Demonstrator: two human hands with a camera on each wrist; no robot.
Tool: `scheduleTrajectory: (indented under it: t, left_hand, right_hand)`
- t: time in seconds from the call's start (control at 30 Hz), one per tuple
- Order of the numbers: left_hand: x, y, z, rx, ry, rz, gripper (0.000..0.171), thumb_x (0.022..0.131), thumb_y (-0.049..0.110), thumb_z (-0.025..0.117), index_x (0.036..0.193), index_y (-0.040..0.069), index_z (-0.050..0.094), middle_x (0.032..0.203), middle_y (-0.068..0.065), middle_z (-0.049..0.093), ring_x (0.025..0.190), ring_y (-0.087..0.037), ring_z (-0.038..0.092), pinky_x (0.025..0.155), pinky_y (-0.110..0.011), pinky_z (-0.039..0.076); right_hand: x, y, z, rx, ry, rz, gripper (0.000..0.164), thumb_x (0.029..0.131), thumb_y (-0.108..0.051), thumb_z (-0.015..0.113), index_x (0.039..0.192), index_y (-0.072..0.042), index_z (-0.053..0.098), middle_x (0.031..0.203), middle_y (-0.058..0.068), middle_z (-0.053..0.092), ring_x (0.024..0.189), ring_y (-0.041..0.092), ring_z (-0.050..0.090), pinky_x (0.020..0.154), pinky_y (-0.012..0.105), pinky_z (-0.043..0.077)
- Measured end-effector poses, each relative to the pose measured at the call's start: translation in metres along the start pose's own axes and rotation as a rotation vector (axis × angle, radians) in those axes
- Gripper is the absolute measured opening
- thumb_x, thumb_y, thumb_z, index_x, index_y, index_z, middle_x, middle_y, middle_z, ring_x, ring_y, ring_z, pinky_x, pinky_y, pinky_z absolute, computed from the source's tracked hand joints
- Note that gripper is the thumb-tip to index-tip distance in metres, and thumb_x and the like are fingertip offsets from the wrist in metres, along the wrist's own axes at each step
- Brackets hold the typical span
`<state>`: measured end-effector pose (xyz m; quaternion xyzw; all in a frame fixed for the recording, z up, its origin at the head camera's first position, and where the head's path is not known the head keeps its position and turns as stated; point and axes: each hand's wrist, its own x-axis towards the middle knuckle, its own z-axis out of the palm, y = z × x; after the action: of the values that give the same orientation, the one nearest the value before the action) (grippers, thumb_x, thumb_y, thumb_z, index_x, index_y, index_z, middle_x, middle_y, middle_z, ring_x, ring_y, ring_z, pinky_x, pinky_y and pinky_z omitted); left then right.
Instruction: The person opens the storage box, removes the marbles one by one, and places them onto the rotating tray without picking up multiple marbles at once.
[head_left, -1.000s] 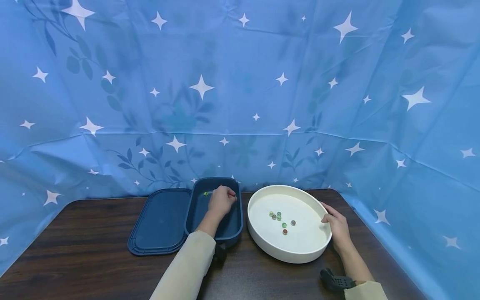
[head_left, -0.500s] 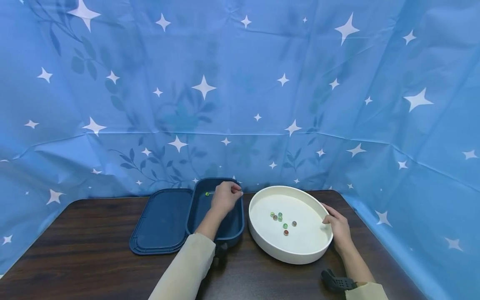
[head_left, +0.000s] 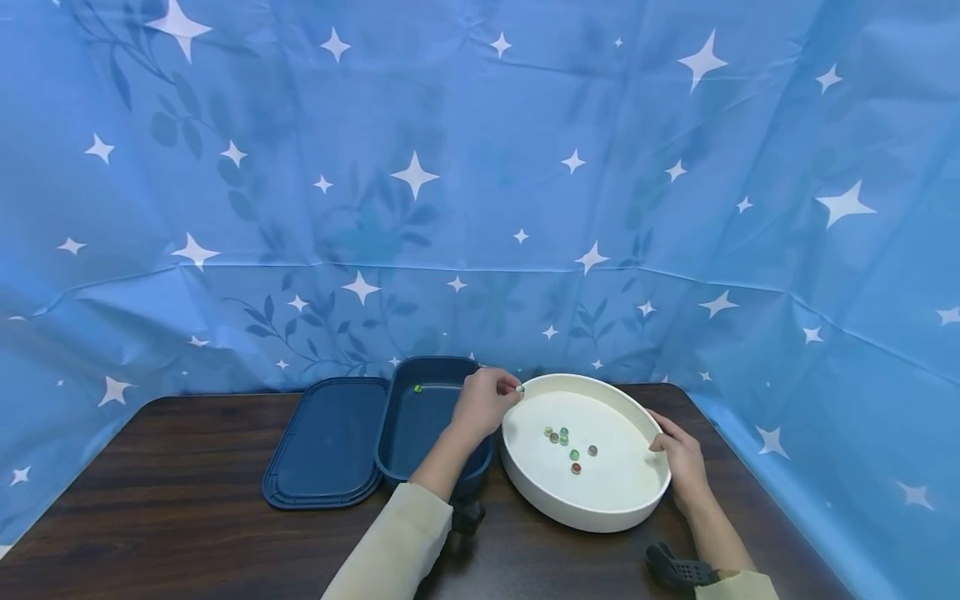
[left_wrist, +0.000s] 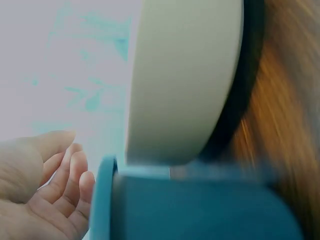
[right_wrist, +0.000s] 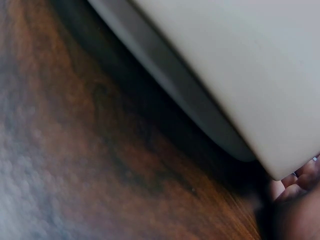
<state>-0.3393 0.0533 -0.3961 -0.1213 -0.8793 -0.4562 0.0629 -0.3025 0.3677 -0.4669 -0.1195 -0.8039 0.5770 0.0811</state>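
Note:
My left hand (head_left: pixel 482 404) is over the gap between the dark blue box (head_left: pixel 400 417) and the round white tray (head_left: pixel 587 521) in the head view. Its thumb and fingertips pinch a small marble (head_left: pixel 520 388) right at the tray's left rim. In the left wrist view the marble is hidden behind the thumb. My right hand (head_left: pixel 679 460) grips the tray's right rim, thumb inside and fingers down the outer wall. Several glass marbles, among them a green marble (head_left: pixel 574 455) and a reddish marble (head_left: pixel 576 468), lie on the tray's floor. One yellow-green marble (head_left: pixel 417 389) sits inside the box.
A dark blue lid (head_left: pixel 327 442) lies flat on the dark wooden table (head_left: pixel 187 500), left of the box and against it. Behind the table hangs a blue star-patterned cloth (head_left: pixel 480 208). A black wrist device (head_left: pixel 678 568) is strapped below the right hand.
My left hand has lifted from inside the box and moved right to the tray's rim with the pinched marble. The right hand keeps its grip on the tray.

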Motion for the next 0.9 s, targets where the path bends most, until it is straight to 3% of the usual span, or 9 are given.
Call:
scheduleTrajectory:
  t: [0.23,0.47,0.73,0.9]
  left_hand:
    - [-0.009,0.004,0.015,0.019,-0.025,0.008,0.012,0.093,0.022,0.074,0.102,0.015,0.076,0.093,0.001,0.073,0.085,-0.012,0.063,0.068,-0.027,0.053]
    - [-0.013,0.006,0.031,0.133,-0.028,0.015,0.009,0.091,0.023,0.076,0.099,0.018,0.077,0.087,0.007,0.072,0.076,-0.008,0.061,0.067,-0.027,0.050]
    - [-0.015,0.010,0.047,0.161,-0.045,0.072,0.009,0.090,0.019,0.076,0.098,0.016,0.078,0.081,0.007,0.071,0.070,-0.005,0.058,0.064,-0.023,0.046]
    - [-0.017,0.010,0.055,0.239,-0.056,0.085,0.008,0.088,0.020,0.078,0.095,0.017,0.078,0.077,0.009,0.069,0.069,-0.004,0.056,0.066,-0.024,0.046]
  right_hand:
    - [-0.001,0.002,0.000,0.004,-0.009,0.008,0.072,0.085,0.001,0.041,0.156,-0.006,0.036,0.165,0.019,0.029,0.151,0.041,0.032,0.074,0.005,0.039]
    - [0.001,0.002,0.000,0.018,-0.004,0.006,0.073,0.085,0.002,0.041,0.157,-0.007,0.036,0.165,0.018,0.029,0.150,0.039,0.032,0.073,0.004,0.039]
    - [0.001,0.002,-0.001,0.013,-0.009,0.008,0.072,0.086,0.002,0.041,0.157,-0.008,0.036,0.165,0.019,0.028,0.148,0.038,0.035,0.072,0.006,0.041]
    - [0.001,0.001,0.000,0.014,-0.012,0.004,0.072,0.086,0.002,0.041,0.157,-0.008,0.035,0.165,0.020,0.028,0.149,0.039,0.034,0.072,0.005,0.041]
